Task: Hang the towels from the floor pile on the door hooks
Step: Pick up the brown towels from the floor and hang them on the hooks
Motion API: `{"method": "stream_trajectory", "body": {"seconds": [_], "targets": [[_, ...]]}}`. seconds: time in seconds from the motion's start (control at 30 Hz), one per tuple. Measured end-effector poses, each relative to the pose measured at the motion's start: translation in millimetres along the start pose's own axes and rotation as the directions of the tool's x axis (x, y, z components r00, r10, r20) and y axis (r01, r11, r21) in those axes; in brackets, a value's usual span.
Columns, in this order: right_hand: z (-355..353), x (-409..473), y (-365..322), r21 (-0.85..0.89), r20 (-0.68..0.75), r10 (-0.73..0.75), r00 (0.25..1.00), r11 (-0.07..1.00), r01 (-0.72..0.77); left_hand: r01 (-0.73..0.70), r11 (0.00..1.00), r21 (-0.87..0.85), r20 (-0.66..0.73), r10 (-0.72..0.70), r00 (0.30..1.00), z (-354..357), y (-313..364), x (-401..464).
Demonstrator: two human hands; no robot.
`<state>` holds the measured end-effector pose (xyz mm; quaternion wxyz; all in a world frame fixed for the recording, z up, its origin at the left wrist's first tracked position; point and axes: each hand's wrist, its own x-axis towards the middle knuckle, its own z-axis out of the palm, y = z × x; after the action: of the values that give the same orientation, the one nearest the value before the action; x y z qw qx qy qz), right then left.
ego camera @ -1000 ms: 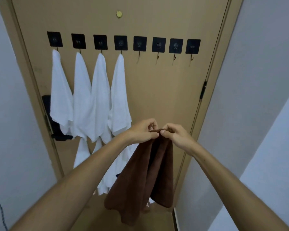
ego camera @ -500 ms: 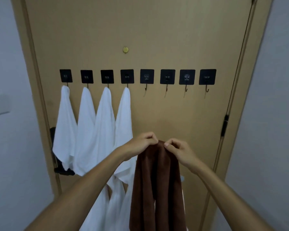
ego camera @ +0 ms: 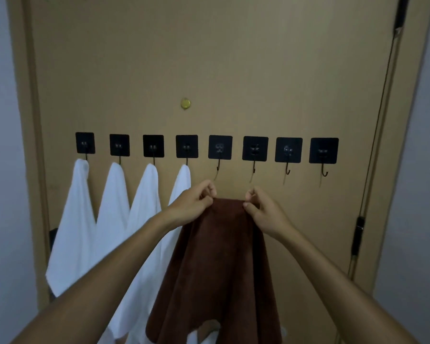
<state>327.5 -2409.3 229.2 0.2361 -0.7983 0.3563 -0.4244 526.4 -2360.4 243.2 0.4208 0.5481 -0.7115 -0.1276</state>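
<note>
- Four white towels [ego camera: 144, 214] fill the door's [ego camera: 233, 58] left hooks.
- Brown towel [ego camera: 221, 264] hangs below the fifth hook [ego camera: 218, 168].
- Left hand [ego camera: 193, 203], right hand [ego camera: 265, 212] pinch its top edge.
- Best: keep edge taut, lift, seat centre on hook.

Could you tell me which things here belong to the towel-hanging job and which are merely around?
Job: brown towel, left hand, right hand, four free hooks, four hung white towels.
Around: peephole, door hinge.
</note>
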Motion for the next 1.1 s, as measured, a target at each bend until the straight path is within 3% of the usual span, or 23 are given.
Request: {"method": "stream_trajectory", "body": {"seconds": [0.2,0.4,0.6,0.7,0.8,0.87,0.97,1.1], "targets": [[5.4,77.8,-30.2,-0.288,-0.16,-0.158,0.974,0.952,0.107,-0.115,0.973,0.2,-0.177,0.152,0.972,-41.3,0.9,76.7],[23.9,127.5,-31.0,-0.497,-0.256,-0.159,0.954,0.868,0.011,-0.086,0.967,0.241,-0.342,0.168,0.924,-31.2,-13.5,120.0],[75.8,97.9,18.2,-0.348,-0.269,-0.106,0.957,0.938,0.006,-0.043,0.985,0.169,-0.384,0.106,0.917,32.3,-49.3,84.5],[84.8,87.3,26.0,-0.37,-0.363,-0.169,0.916,0.929,0.025,0.009,0.962,0.273,-0.462,0.123,0.879,43.0,-56.8,79.0],[88.6,80.0,21.9,-0.214,-0.293,-0.159,0.943,0.972,0.098,-0.028,0.922,0.386,-0.452,0.215,0.866,51.3,-67.2,76.1],[92.1,76.0,21.6,-0.099,-0.206,-0.141,0.968,0.988,0.123,-0.106,0.953,0.285,-0.356,0.207,0.911,63.2,-76.0,68.9],[100.9,68.7,28.0,-0.053,-0.203,-0.124,0.971,0.992,0.116,-0.154,0.961,-0.23,-0.227,0.101,0.969,86.2,-78.6,47.8],[113.5,51.7,39.2,-0.05,-0.225,-0.105,0.969,0.994,0.096,-0.121,0.963,-0.242,-0.212,0.069,0.975,105.8,-84.0,26.3]]}}
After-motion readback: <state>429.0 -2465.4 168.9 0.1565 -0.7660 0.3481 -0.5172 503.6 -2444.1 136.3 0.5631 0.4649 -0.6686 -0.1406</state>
